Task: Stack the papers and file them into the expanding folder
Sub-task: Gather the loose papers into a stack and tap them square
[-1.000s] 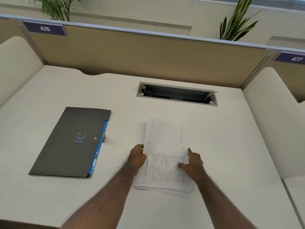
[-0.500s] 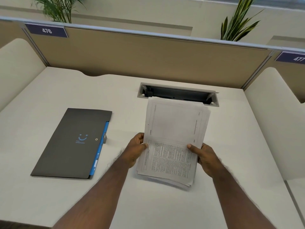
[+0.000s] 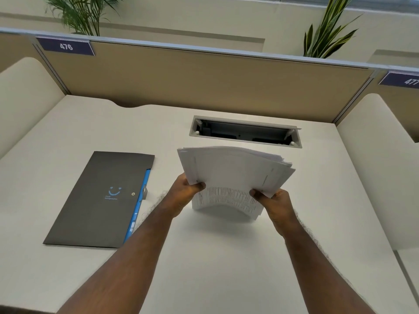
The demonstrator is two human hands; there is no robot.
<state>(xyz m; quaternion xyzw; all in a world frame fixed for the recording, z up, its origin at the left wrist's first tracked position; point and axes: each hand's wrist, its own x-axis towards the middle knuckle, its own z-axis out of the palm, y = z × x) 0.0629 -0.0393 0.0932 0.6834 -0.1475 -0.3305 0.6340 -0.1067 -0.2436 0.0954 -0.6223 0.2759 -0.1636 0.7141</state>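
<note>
Lifted off the desk (image 3: 204, 268) now, the papers (image 3: 233, 175) bow upward, both hands pinching their side edges.

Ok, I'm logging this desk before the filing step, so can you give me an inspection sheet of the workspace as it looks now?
Surface: cream desk, bare around the work area.
Job's things: stack of papers held up off the desk, bowed, edges not flush; dark expanding folder lying flat and closed to the left, blue edge showing on its right side.
Clutter: nothing seen.
Hands: left hand grips the stack's left edge; right hand grips its right edge.
Cables: nothing seen; open cable tray set into the desk behind the papers.
Surroundings: tan partition with number plates 476 and 477; two plants behind it.
</note>
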